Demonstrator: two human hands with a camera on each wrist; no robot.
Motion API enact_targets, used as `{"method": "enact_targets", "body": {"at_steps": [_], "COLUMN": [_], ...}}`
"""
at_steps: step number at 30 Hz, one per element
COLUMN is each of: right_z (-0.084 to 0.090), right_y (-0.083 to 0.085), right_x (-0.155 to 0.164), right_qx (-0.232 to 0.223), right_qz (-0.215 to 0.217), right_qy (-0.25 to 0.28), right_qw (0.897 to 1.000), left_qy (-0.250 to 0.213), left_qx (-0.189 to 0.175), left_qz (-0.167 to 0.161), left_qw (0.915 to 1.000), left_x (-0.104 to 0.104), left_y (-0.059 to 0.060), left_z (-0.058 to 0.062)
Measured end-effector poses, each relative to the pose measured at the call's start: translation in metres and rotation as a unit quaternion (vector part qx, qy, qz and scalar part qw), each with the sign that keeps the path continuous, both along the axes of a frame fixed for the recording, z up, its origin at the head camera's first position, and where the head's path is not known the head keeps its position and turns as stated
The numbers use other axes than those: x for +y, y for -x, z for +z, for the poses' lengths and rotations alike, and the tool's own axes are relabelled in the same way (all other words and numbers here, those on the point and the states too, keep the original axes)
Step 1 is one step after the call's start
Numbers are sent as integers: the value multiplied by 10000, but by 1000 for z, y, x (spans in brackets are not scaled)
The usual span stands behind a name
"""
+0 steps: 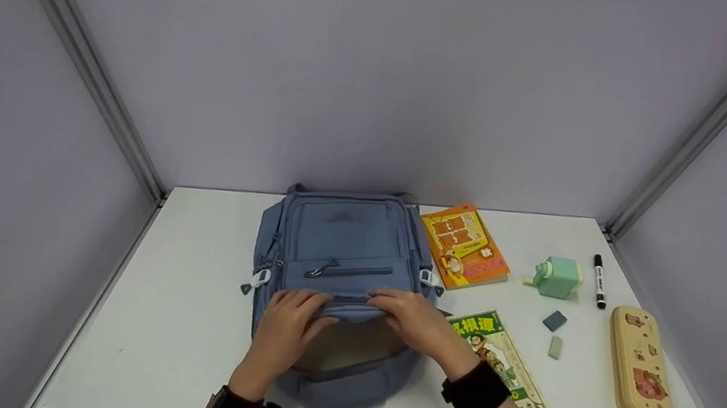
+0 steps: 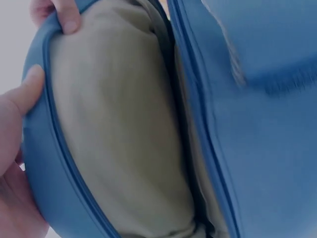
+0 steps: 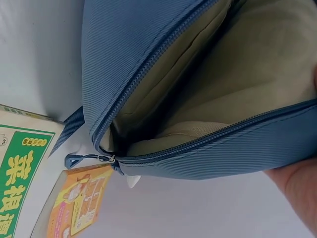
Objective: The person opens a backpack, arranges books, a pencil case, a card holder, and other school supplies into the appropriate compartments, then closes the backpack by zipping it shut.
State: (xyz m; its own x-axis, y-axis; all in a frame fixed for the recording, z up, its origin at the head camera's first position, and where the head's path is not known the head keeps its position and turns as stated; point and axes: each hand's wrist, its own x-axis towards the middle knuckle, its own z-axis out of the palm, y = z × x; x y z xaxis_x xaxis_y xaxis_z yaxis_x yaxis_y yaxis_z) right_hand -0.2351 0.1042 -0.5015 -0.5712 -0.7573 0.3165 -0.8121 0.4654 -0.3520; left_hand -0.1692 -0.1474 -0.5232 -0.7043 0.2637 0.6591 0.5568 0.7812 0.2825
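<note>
A blue-grey backpack [image 1: 352, 233] lies on the white table, its zipped compartment gaping toward the person and showing a beige lining [image 1: 354, 347]. On the left side of the opening, my left hand [image 1: 284, 328] grips the upper edge, thumb on one side and fingers on the other. My right hand [image 1: 415, 319] holds the same edge farther right. In the left wrist view, fingers and thumb pinch the blue rim [image 2: 37, 134]. The right wrist view looks into the opening, with its zipper pull [image 3: 74, 159] at the corner; most of the right hand is out of that view.
Right of the backpack lie an orange book [image 1: 465, 246] and a green-and-yellow book [image 1: 513, 365], partly under the right forearm. Farther right are a green pencil sharpener [image 1: 559, 277], a black-and-white marker [image 1: 600, 281], two erasers [image 1: 555, 320] and a yellow pencil case [image 1: 642, 369]. Grey walls enclose the table.
</note>
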Motion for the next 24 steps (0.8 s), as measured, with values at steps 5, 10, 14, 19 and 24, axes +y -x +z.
{"method": "enact_targets", "body": {"at_steps": [5, 10, 14, 19, 24], "right_z": [4, 11, 14, 11, 11], "right_y": [3, 6, 9, 10, 10], "right_x": [3, 9, 16, 24, 27], "right_qx": [-153, -361, -535, -786, -1065], "right_qz": [44, 91, 171, 268, 402], "right_qy": [125, 208, 391, 663, 901], "right_qw": [9998, 9991, 9977, 9943, 9894], "left_qy": [-267, -652, -905, -1163, -1313], "left_qx": [-146, -368, -831, -1431, -1597], "left_qz": [-121, -259, -438, -611, -715], "left_qw": [9995, 9969, 9915, 9809, 9758], "left_x": [-13, -28, -37, -42, -45], "left_y": [1, 3, 4, 2, -2], "left_z": [-5, -10, -13, -17, -19]}}
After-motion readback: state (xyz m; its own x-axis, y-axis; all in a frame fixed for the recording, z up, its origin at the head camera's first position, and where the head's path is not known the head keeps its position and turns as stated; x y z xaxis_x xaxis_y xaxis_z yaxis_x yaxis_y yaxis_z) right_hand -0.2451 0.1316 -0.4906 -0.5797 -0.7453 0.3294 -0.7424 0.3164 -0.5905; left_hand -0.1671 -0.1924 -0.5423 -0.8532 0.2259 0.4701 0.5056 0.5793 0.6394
